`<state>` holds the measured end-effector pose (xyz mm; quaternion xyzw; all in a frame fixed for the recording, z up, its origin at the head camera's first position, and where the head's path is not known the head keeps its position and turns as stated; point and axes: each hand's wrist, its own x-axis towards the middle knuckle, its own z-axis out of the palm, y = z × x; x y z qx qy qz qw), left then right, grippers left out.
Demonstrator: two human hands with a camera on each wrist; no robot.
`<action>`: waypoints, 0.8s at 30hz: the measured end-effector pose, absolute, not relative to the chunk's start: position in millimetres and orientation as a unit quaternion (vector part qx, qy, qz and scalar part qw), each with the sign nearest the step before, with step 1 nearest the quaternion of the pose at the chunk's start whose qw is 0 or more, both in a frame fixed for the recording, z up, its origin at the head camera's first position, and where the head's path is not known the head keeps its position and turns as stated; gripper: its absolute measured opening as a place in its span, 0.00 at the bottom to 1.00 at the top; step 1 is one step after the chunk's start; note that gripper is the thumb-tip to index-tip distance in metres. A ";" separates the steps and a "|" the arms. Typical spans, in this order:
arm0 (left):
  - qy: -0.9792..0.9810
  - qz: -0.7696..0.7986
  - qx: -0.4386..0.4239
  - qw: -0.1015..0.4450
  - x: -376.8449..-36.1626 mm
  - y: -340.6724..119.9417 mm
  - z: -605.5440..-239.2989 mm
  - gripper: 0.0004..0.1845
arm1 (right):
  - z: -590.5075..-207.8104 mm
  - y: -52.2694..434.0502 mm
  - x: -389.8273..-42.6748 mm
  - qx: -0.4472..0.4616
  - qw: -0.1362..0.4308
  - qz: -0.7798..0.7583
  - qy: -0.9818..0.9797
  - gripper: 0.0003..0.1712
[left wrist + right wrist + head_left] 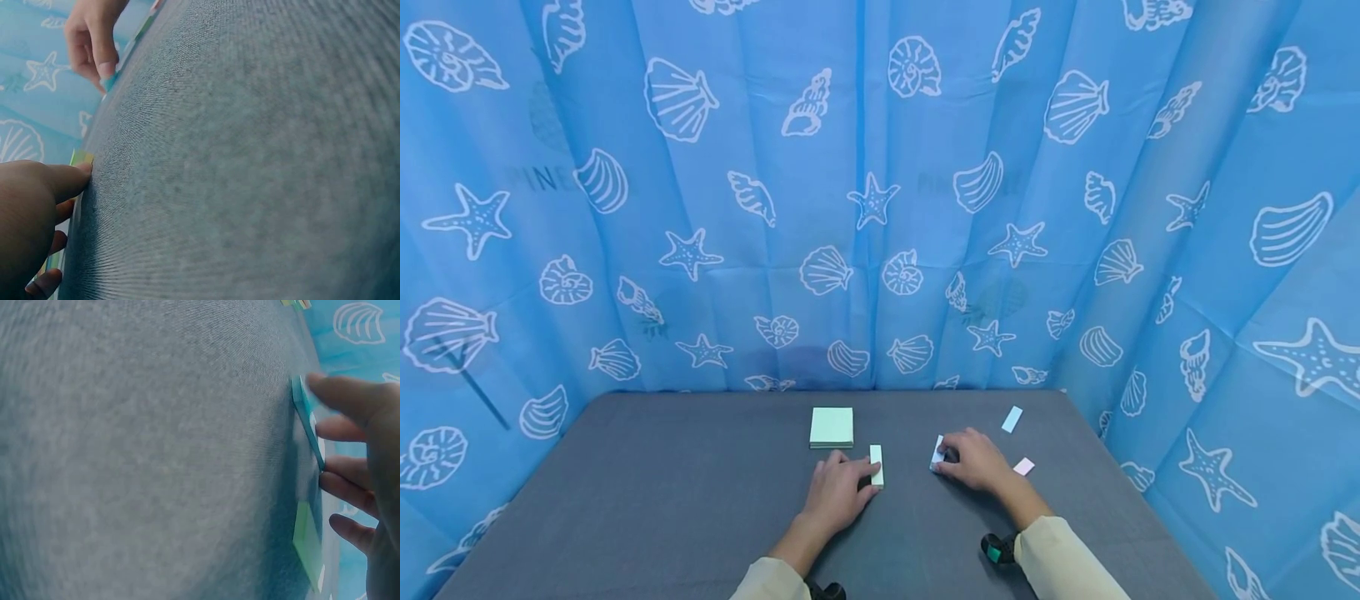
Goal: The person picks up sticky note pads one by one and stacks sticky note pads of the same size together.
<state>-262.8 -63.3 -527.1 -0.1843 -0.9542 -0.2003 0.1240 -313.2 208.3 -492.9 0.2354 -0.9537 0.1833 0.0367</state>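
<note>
Holding two narrow pads on the gray cloth (647, 483), one per hand, hands well apart. Landmark: square green stack (832, 426).

Left hand (832, 493) is just in front of the stack. Its thumb and index finger pinch the narrow green pad (876, 455) toward its near end; that pad lies just right of the stack, a bit nearer the person, not touching it. Right hand (973, 461) is well right of the stack, thumb and fingertips on the narrow blue pad (936, 457), thumb at the near end. How hard either hand squeezes: can't tell.

Farther right of the stack: pale blue strip (1012, 419), about level with it, and pink piece (1024, 466), nearer the person and next to the right hand. Neither held.

Handling, my guess: paper note pads. Light, fairly stiff as a block, but single sheets soft and easy to crease. Not fragile; top sheet could slide or peel if pushed from above. Best hold: thumb and finger across the long sides or at the ends, low enough to catch every layer.
</note>
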 end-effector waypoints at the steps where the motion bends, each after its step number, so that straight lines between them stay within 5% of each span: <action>1: -0.954 -0.200 -0.184 0.123 -262.9 -63.5 -527.0 0.19 | -493.4 208.7 -313.1 0.238 0.040 0.188 -0.952 0.10; 10: -0.955 -0.198 -0.184 0.119 -263.7 -63.5 -526.9 0.20 | -500.5 207.9 -312.1 0.241 0.074 0.203 -0.946 0.02; 24: -0.955 -0.202 -0.183 0.118 -264.0 -63.7 -527.3 0.20 | -506.3 205.9 -315.4 0.150 0.060 0.232 -0.959 0.31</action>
